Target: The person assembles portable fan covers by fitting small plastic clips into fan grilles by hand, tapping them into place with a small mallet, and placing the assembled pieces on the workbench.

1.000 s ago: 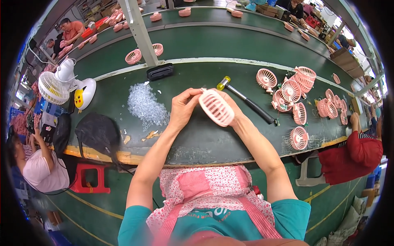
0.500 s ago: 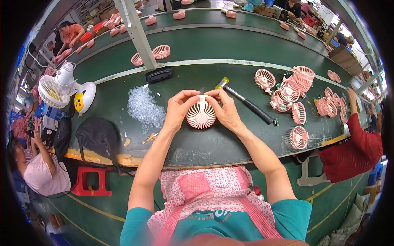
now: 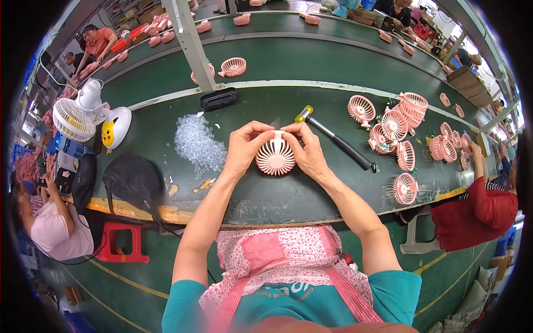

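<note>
A pink slatted fan housing (image 3: 276, 159) rests on the green bench in front of me, its ribbed round side toward me. My left hand (image 3: 245, 145) pinches its narrow top part from the left, with thumb and fingers closed. From the other side my right hand (image 3: 304, 146) grips the same part, both thumbs nearly meeting there. Whatever lies between the fingertips is too small to make out. To the right of my right hand lies a hammer (image 3: 337, 138) with a yellow head and a black handle. A heap of small clear plastic pieces (image 3: 199, 145) spreads left of my left hand.
Several pink fan housings (image 3: 395, 125) are piled at the right, some showing green circuit boards. A black tray (image 3: 218, 99) sits by a metal post (image 3: 190, 47). At left are a black bag (image 3: 133, 186) and a white fan (image 3: 75, 119). A co-worker in red (image 3: 477, 208) reaches in at right.
Both hands keep their grip on the fan housing, almost unmoved. On the far belt, the pink housings behind the post have shifted right. The co-worker's hand at right has moved down to the housings there.
</note>
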### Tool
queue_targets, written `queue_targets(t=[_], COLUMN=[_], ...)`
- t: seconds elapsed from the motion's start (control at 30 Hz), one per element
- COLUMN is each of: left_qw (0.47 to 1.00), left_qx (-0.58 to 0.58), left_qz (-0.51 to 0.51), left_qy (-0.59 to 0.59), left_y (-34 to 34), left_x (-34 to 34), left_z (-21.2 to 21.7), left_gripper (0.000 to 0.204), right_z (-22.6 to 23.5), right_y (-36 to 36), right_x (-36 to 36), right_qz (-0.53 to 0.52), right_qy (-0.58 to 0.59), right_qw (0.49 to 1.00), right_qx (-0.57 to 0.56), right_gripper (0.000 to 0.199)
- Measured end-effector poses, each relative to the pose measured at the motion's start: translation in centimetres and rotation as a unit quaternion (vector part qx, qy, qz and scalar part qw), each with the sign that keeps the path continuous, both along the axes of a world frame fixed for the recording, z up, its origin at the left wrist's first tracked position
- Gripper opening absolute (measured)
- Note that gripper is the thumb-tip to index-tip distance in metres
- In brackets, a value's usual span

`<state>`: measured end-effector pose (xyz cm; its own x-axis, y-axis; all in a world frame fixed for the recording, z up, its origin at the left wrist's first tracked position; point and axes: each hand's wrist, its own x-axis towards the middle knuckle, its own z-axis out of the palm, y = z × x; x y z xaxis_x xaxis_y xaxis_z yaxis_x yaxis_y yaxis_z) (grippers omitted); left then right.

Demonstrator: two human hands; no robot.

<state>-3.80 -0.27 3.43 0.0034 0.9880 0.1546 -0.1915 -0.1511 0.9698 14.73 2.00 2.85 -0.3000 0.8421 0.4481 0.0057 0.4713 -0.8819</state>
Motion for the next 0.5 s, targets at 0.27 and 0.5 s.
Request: queue_targets(t=[0.27,0.5], left_qw=[0.994,0.992], left_qx=[0.063,0.074], left_qz=[0.009,0.014], left_qy=[0.09,0.099], left_y=[0.1,0.0], left_x=[0.6,0.0], left_z=[-0.6,-0.4], left_gripper=[0.014,0.013], right_z=[-0.1,1.1], right_y=[-0.2,0.4], right_x=[0.4,0.3], right_qz=[-0.016,-0.067], right_qy=[-0.026,-0.092], right_qw=[0.998,0.956], right_qx=[0.058,0.27], right_gripper=[0.012,0.019])
